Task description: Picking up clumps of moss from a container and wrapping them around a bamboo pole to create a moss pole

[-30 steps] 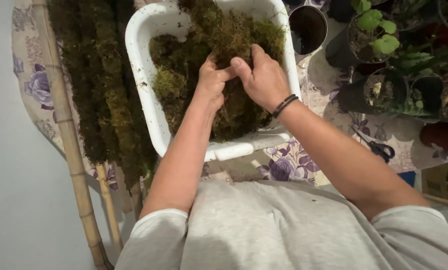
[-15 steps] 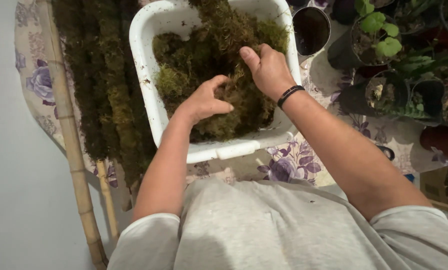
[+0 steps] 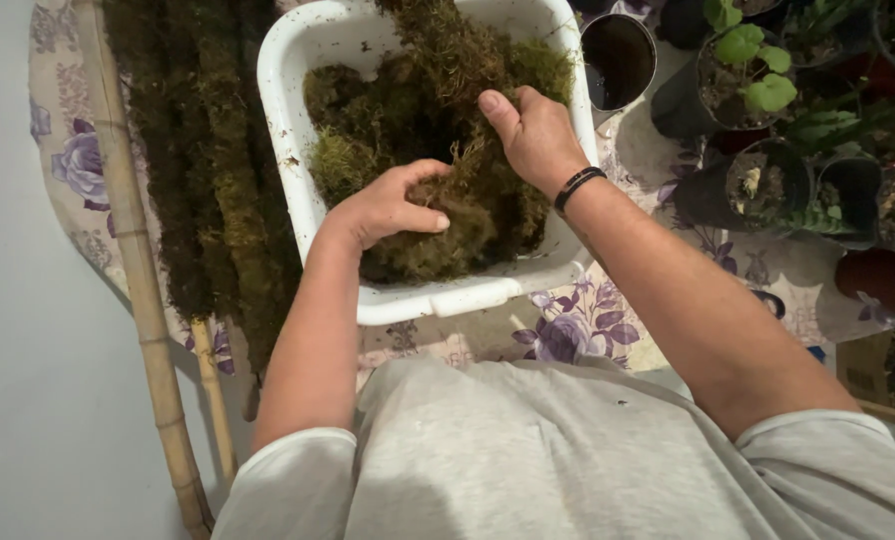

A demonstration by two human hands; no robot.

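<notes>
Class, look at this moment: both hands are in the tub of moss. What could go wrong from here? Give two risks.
1. The moss is heaped above the white tub rim at the far side, so pulling with the left hand and right hand may spill clumps onto the floral cloth.
2. The potted plants stand close beside the right forearm; a wide elbow move might knock one.

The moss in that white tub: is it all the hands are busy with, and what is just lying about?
In hand:
moss
white tub
left hand
right hand

Lying about:
moss-covered poles
bamboo stick
potted plants
empty dark pot
flowered cloth
</notes>
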